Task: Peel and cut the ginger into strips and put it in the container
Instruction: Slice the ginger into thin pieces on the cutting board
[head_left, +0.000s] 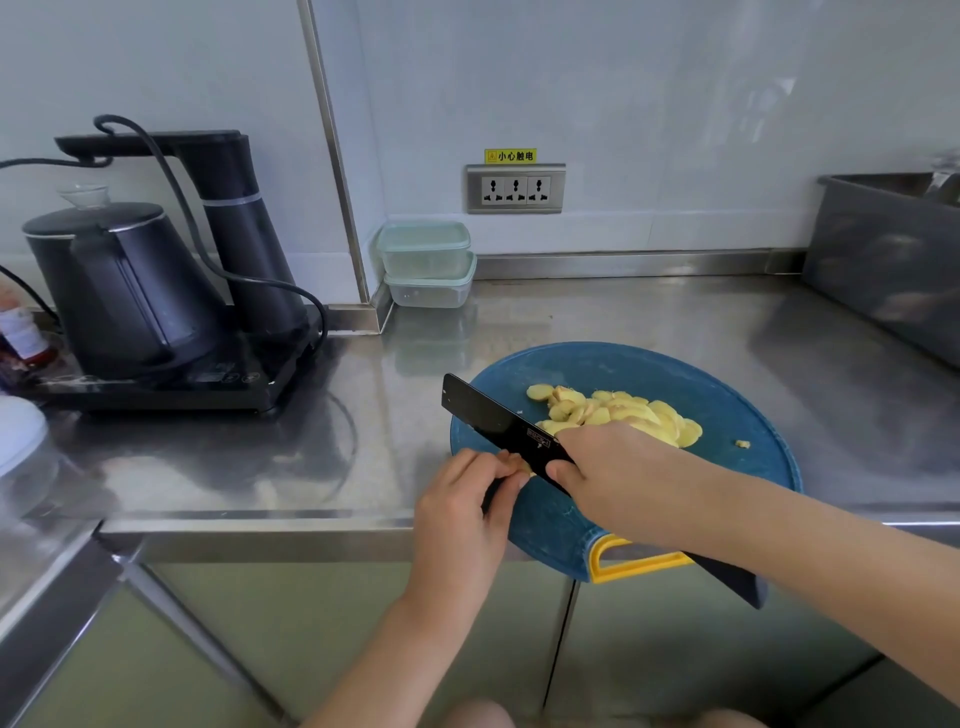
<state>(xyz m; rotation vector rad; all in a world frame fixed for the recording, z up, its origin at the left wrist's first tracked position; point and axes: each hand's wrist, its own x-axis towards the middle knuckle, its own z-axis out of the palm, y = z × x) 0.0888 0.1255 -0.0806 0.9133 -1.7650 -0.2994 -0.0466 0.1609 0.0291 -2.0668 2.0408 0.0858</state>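
A round blue cutting board with a yellow handle lies on the steel counter. A pile of peeled yellow ginger slices sits on its middle. My right hand grips a black cleaver near the blade's base, and the blade points up and to the left. At the board's left edge, my left hand pinches a small ginger piece against the blade. That piece is mostly hidden by my fingers. Two stacked clear containers with pale green lids stand at the back wall.
A black electric kettle with its base and cable stands at the left. A grey metal tub sits at the back right. A wall socket is above the counter. One ginger scrap lies on the board's right side.
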